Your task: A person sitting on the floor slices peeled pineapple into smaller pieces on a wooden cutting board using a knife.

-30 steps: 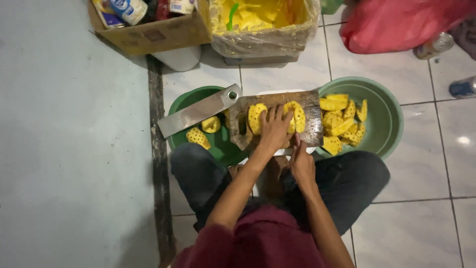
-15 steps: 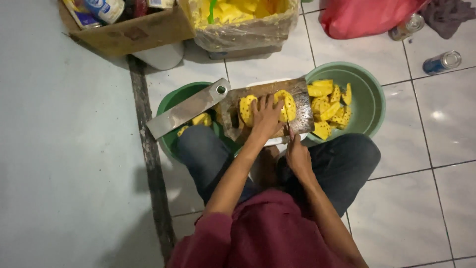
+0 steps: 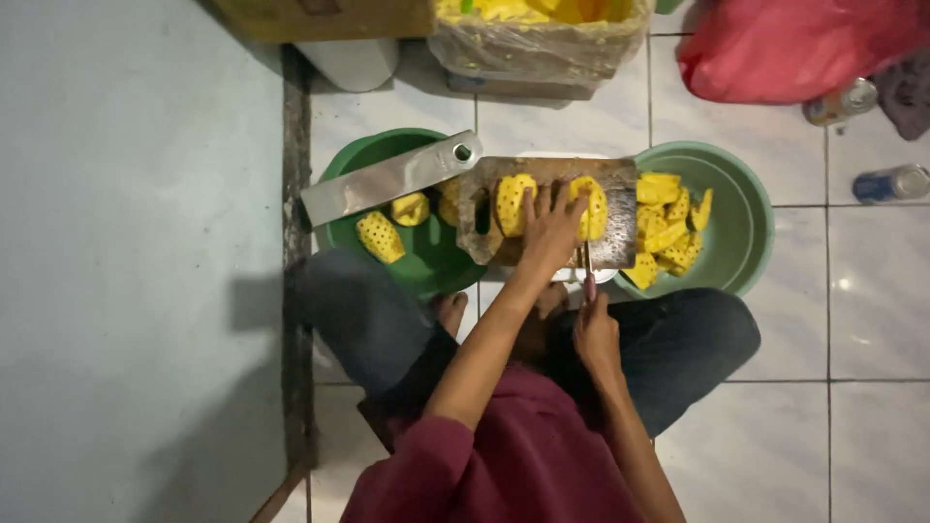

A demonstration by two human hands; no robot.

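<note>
Glossy tiles | left hand [image 3: 550, 230] flat on bumpy pineapple [image 3: 513, 203] | right hand [image 3: 593, 334] gripping knife [image 3: 587, 266]

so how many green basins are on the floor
2. One basin sits left of the board, holding peeled pineapple pieces, partly under a metal bar. The other basin sits right of the board, full of cut chunks. None else shows.
</note>
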